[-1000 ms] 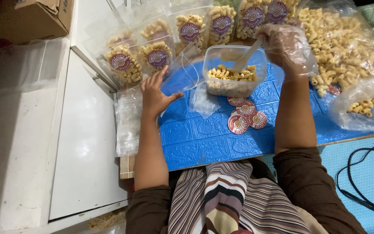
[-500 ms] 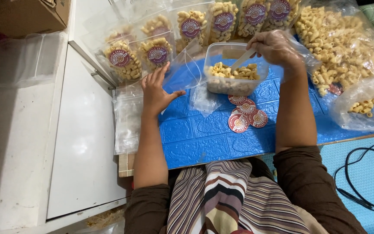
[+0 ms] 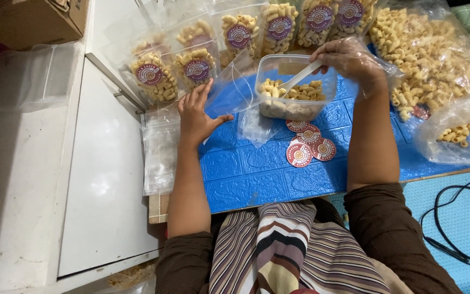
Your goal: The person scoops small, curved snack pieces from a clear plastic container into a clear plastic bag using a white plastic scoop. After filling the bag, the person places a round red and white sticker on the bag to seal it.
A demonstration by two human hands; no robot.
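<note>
Blue embossed mat [image 3: 257,179] covers a low work surface, seen from above, with a white cabinet top to the left and a cardboard box at the far left corner. Sealed snack bags [image 3: 197,68] with round labels line the far edge, and a large open bag of loose macaroni snacks [image 3: 431,54] lies at the far right.

A clear plastic tub [image 3: 295,87], partly filled with the snacks, sits near the middle of the mat. The right hand [image 3: 349,57], inside a thin plastic glove, grips a white scoop [image 3: 299,79]. The scoop's handle slants from that hand down and leftward into the tub, its bowl among the snacks.

The left hand [image 3: 198,114] lies bare, fingers spread, on an empty clear pouch [image 3: 229,87] just left of the tub, touching it. The pouch is closer to the left hand; the tub and scoop are closer to the right.

Round stickers [image 3: 308,144] lie in a small cluster on the mat just in front of the tub. A stack of empty pouches [image 3: 159,152] rests beside the left forearm.
</note>
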